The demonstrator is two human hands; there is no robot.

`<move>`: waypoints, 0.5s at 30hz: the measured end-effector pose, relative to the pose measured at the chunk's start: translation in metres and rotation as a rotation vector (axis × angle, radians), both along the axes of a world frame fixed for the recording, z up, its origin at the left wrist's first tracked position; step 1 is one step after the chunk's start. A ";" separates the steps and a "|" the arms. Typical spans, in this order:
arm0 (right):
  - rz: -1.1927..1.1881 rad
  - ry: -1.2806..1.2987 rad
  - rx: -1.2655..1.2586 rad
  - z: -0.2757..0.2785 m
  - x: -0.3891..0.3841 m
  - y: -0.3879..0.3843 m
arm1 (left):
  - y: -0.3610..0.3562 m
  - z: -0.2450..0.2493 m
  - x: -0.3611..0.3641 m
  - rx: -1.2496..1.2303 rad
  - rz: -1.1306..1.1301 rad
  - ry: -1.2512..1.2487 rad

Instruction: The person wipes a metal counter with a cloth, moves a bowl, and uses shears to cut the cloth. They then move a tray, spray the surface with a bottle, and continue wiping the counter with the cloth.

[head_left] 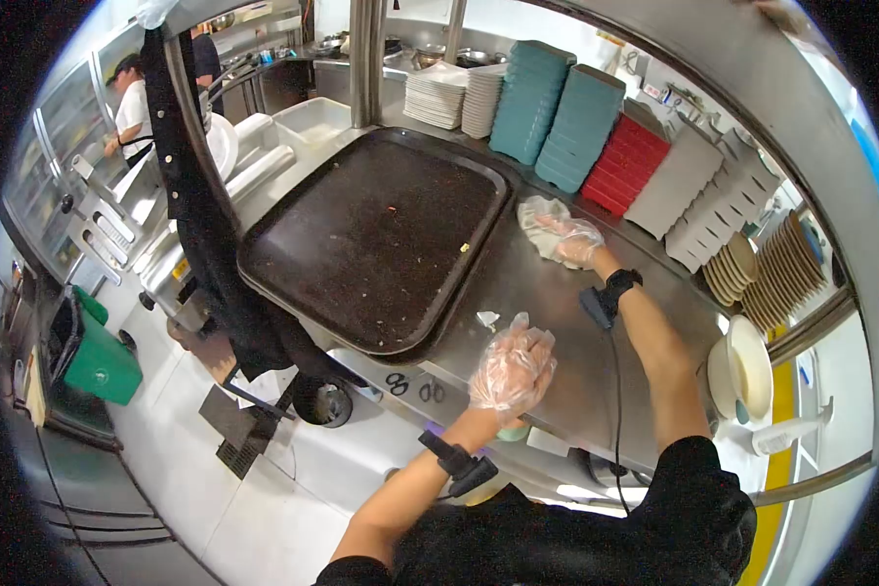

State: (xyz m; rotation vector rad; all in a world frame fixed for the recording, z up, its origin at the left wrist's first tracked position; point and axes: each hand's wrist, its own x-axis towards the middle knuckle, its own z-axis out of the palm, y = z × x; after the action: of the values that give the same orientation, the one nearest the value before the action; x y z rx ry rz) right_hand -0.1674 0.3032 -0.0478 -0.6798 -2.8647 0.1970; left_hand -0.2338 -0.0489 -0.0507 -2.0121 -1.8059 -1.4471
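Note:
My right hand, in a clear plastic glove, is closed on a pale cloth pressed against the steel counter. My left hand, gloved the same way, is over the counter's front edge with its fingers loosely extended and nothing visible in them. Just beyond its fingertips lies a small white scrap. To the left of both hands sits a large dark tray, topmost of a stack, with a few food crumbs on its surface.
Stacked teal containers, red containers and grey containers line the counter's back. White plates stand behind the tray. Brown plates and a cream bowl are at right. A co-worker stands far left.

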 end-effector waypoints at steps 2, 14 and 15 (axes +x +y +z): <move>-0.039 -0.106 -0.090 0.008 0.000 -0.027 | -0.002 0.003 -0.001 -0.012 0.021 0.032; 0.206 -0.134 0.074 0.066 0.103 -0.215 | -0.006 0.001 -0.005 0.134 0.064 -0.015; 0.162 -0.155 0.055 0.062 0.121 -0.210 | -0.005 0.002 -0.008 0.110 0.049 -0.031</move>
State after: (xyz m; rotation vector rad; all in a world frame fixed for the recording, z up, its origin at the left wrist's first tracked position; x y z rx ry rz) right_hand -0.0467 0.0936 0.0141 -0.4720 -3.0628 0.0910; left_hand -0.2423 -0.0543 -0.0487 -1.8905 -1.7330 -1.5363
